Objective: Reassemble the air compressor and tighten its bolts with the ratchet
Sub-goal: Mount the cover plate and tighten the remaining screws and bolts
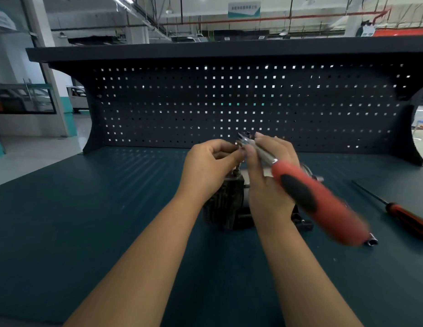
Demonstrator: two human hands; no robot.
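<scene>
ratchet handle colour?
Red with a black grip inset, ratchet seen in the head view.

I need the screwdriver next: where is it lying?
In the head view the screwdriver lies on the bench at the far right, just right of the ratchet held in the right hand.

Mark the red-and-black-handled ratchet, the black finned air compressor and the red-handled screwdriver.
Red-and-black-handled ratchet [335,215], head view, on its red grip.
Black finned air compressor [223,206], head view, on its finned body.
Red-handled screwdriver [406,218], head view, on its handle.
</scene>
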